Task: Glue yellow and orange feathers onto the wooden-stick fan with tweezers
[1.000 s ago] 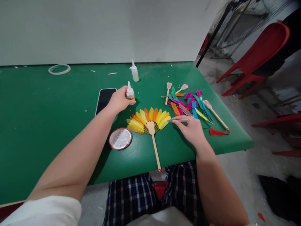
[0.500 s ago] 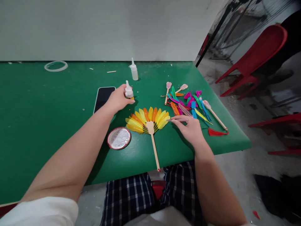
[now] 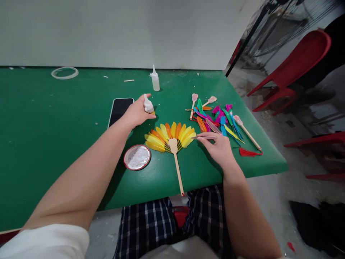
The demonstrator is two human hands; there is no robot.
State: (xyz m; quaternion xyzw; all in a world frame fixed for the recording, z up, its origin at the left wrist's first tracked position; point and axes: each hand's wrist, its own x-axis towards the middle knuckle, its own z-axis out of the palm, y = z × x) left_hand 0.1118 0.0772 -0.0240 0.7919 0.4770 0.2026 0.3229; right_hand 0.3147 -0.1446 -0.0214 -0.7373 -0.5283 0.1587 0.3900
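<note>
Our right hand (image 3: pixel 215 144), nearest us along with the left, is closed around slim pinkish metal tweezers (image 3: pixel 206 137), thumb and fingers pinched together, the tips at the right edge of the yellow and orange feather fan (image 3: pixel 174 135). That fan lies just left of the hand, its pale wooden handle (image 3: pixel 178 172) pointing back toward our lap. Below our left hand (image 3: pixel 138 114) sits a round, red-rimmed dish (image 3: pixel 137 157) with a whitish, rough-looking filling, beside the fan. The left hand is partly curled, grasping a small white plastic bottle (image 3: pixel 148 105) with a pointed nozzle between thumb and fingers; the bottle tilts a little. A black-screened phone (image 3: pixel 121 109) lies partly behind that hand, to its left. Beyond our right hand spreads a loose pile of multicoloured feathers (image 3: pixel 215 117), with a red tassel (image 3: pixel 248 152) to its right. Farther off, past the left hand, stands a second white nozzle bottle (image 3: pixel 155 81), upright on the green table (image 3: pixel 88 93).
</note>
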